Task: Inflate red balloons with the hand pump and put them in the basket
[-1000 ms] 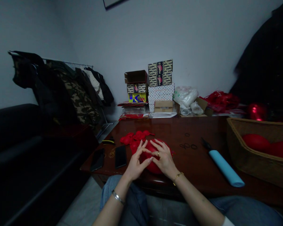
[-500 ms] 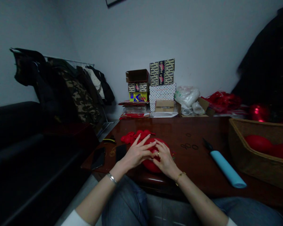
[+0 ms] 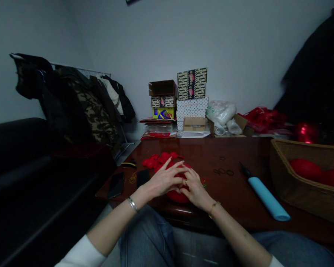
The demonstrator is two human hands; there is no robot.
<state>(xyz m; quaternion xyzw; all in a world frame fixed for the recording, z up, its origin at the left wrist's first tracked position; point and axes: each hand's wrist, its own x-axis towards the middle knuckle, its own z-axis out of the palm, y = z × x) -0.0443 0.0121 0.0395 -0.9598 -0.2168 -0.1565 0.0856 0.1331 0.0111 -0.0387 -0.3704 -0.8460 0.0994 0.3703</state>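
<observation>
Smooth, rounded and faintly glossy: a red balloon (image 3: 178,197) near the front edge of the polished dark-wood tabletop (image 3: 203,152), directly beneath left hand (image 3: 164,181) and right hand (image 3: 195,188). Just beyond, a limp heap of crumpled red pieces (image 3: 161,159). To the right, thin black rings (image 3: 229,172) lying flat, a matte blue cylinder (image 3: 268,198) with a tapered black tip, and a coarsely woven basket (image 3: 278,178) holding plump red shapes (image 3: 306,169). Basket cut off at the right edge; much of the balloon hidden behind the fingers; dark phone (image 3: 143,176) partly covered by the left hand. Hands together, fingertips meeting and overlapping over the balloon; cannot tell of anything pinched between. Left fingers long and spread, back of the hand upward; right fingers bent inward, knuckles arched.
</observation>
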